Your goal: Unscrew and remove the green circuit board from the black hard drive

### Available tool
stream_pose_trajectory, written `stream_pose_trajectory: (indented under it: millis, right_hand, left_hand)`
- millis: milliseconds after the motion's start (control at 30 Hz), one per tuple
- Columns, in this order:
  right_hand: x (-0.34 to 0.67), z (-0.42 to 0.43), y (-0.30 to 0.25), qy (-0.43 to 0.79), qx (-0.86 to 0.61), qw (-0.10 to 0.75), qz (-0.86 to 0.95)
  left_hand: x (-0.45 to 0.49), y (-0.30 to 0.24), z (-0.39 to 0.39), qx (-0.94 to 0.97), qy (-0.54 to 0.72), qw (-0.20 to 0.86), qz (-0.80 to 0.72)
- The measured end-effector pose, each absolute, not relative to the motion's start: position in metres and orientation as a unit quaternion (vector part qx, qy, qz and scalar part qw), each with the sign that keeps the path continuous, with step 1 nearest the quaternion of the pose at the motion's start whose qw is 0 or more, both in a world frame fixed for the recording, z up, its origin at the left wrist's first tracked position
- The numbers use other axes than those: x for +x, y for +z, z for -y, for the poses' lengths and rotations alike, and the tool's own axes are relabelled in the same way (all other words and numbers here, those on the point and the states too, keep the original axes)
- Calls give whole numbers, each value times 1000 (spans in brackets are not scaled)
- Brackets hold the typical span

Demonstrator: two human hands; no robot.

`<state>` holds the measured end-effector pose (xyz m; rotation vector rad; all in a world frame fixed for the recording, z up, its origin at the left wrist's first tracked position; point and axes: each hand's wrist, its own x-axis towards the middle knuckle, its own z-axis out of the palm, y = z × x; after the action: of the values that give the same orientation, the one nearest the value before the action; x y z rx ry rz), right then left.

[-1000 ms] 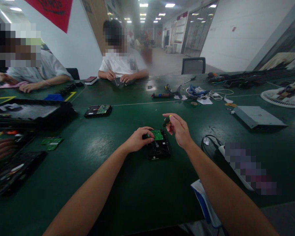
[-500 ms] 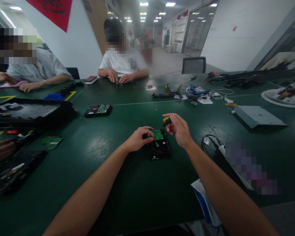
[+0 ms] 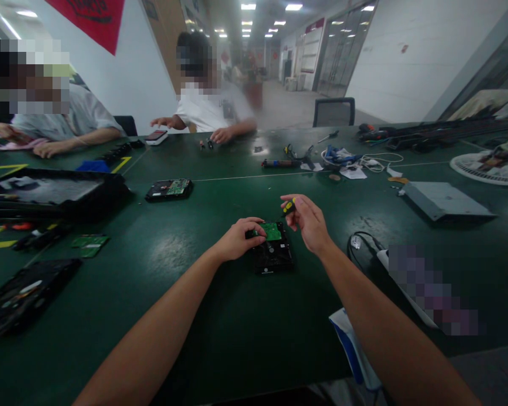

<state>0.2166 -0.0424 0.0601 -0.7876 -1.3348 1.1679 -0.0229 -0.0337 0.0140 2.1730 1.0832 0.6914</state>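
Note:
A black hard drive (image 3: 275,260) with a green circuit board (image 3: 273,230) facing up lies flat on the table in front of me. My left hand (image 3: 242,239) grips its left side, thumb across the top and fingers at the far left edge. My right hand (image 3: 307,220) is closed around a yellow and black screwdriver (image 3: 289,207), just above the drive's far right corner. The screwdriver's tip is too small and dark to make out, so I cannot tell whether it touches a screw.
Another hard drive (image 3: 169,190), a loose green board (image 3: 90,243) and a black tray (image 3: 55,194) lie to the left. On the right are a grey metal plate (image 3: 449,200), a black cable (image 3: 353,256) and a white-and-blue cloth (image 3: 355,349). A person (image 3: 215,107) sits opposite.
The screwdriver handle has turned in my right hand, showing more yellow; my left hand stays put. The person opposite reached one hand toward a small white box, and a hand at the far left has gone.

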Motion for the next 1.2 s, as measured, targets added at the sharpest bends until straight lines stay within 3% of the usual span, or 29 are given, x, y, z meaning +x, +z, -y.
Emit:
stream_pose_trajectory:
  millis: [700, 967, 1200]
  right_hand:
    - [216, 44, 60, 497, -344, 554, 573]
    - [212, 45, 61, 549, -295, 572, 534]
    - [217, 42, 59, 507, -338, 555, 566]
  left_hand:
    - [-23, 12, 34, 818, 264, 308, -408]
    - [-23, 12, 33, 820, 267, 307, -403]
    - [-23, 11, 34, 816, 276, 309, -403]
